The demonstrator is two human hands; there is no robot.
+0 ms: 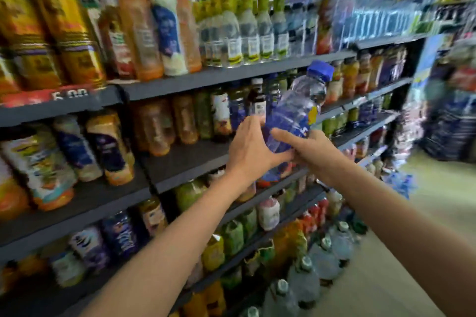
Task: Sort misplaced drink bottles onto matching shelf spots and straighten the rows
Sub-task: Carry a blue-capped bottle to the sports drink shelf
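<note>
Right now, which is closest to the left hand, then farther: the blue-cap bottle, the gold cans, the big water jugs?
1. Blue-cap bottle: held in the left hand.
2. Big water jugs: lower right, on the floor.
3. Gold cans: far upper left, top shelf.

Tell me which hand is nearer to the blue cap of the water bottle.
Right. The right hand grips the water bottle closer below its blue cap; the left hand holds the base.

Blurred head view, seemingly close, angled down along shelves [231, 77].
</note>
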